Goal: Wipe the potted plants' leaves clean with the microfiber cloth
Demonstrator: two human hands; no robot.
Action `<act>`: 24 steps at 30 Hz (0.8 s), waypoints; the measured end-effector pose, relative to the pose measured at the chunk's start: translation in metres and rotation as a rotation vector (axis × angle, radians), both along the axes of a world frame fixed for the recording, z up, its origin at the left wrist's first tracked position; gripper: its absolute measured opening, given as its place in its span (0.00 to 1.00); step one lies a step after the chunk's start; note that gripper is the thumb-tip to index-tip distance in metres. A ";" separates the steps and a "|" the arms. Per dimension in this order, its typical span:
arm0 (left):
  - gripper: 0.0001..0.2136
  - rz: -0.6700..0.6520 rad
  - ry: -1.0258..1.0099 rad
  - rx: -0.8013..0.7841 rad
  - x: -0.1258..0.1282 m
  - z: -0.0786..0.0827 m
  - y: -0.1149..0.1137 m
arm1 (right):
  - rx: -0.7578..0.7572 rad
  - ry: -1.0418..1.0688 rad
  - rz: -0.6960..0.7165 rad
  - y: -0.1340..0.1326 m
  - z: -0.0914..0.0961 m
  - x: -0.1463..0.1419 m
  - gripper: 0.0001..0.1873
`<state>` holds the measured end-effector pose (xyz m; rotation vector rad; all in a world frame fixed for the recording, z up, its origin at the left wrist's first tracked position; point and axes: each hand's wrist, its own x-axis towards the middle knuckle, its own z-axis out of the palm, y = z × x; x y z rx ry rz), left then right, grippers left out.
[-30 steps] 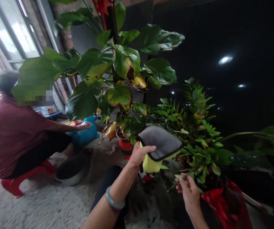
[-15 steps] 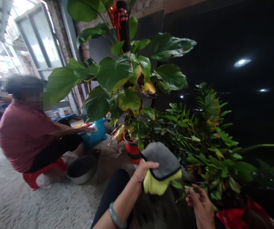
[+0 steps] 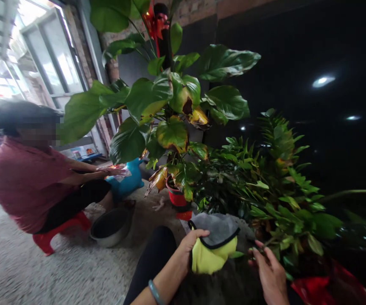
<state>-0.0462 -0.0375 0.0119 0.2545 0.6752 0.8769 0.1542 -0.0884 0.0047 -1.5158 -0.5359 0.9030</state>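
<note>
The left hand (image 3: 187,245), its grip closed on the grey-and-yellow cloth (image 3: 213,242), had dropped lower beside the leafy plant (image 3: 265,199), whose stem the right hand (image 3: 270,275) pinched

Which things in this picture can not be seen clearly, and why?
- Head view: the stem under the right hand; dark, and leaves hide its base.
- Left hand: its fingers are hidden under the grey and yellow cloth.
- Contents of the metal bowl: too dark.
- The red wrapping, cut off by the bottom edge.
</note>
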 end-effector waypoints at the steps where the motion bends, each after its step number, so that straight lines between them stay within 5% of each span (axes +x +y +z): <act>1: 0.08 0.006 0.021 0.002 -0.004 0.003 0.000 | -0.001 0.000 0.004 0.001 -0.002 0.001 0.38; 11: 0.12 0.040 0.054 -0.034 -0.022 0.037 -0.004 | -0.048 -0.115 0.001 0.017 -0.023 0.005 0.35; 14: 0.09 0.158 0.027 0.001 -0.030 0.073 -0.003 | 0.021 -0.048 -0.058 0.021 -0.028 0.007 0.30; 17: 0.09 0.420 0.028 0.200 -0.033 0.118 0.014 | 0.089 0.017 -0.114 0.022 -0.029 0.006 0.27; 19: 0.12 0.506 0.057 0.299 -0.028 0.129 0.031 | 0.116 0.041 -0.114 0.022 -0.027 0.005 0.25; 21: 0.17 0.493 0.112 0.304 -0.017 0.114 0.043 | 0.143 0.070 -0.103 0.021 -0.025 0.004 0.24; 24: 0.20 0.323 0.199 0.156 0.001 0.055 0.040 | 0.143 0.106 -0.091 0.019 -0.024 0.004 0.23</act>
